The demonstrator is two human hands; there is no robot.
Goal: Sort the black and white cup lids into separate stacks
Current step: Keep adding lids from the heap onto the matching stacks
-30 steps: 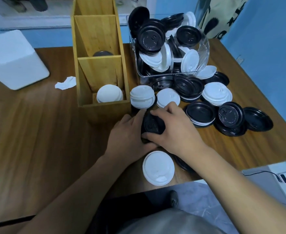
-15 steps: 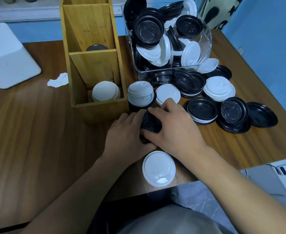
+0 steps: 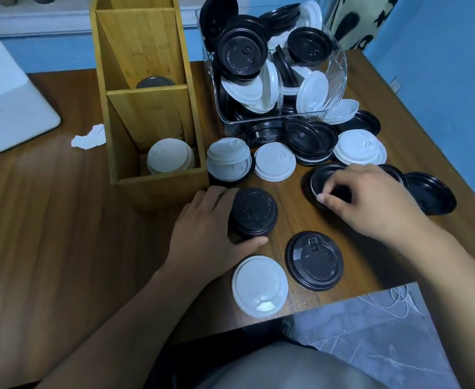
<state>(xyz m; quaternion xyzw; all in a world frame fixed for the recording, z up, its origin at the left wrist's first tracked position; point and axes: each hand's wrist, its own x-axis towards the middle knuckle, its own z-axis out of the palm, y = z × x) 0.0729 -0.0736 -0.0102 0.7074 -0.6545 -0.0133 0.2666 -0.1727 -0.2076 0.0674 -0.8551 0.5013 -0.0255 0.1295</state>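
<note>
Standing upright, black stack (image 3: 254, 213) in left hand (image 3: 202, 234).

Brown grain with darker streaks running along wooden tabletop (image 3: 48, 234). Pale yellow bamboo grain showing on compartment organiser (image 3: 146, 51), with white lid stack (image 3: 170, 155) showing inside. Embossed lettering showing on black lid stack (image 3: 253, 213) and on single black lid (image 3: 314, 261). Plain white showing on single white lid (image 3: 260, 286). Glossy black showing inside upturned black lid (image 3: 326, 175). Mixed black and white lids showing through clear container (image 3: 340, 68). Blue covering wall (image 3: 441, 51). White showing on box (image 3: 9, 102) and crumpled paper (image 3: 89, 138). Cream with black blotches patterning hanging cloth (image 3: 362, 21). Grey marble veining crossing floor (image 3: 371, 327).
</note>
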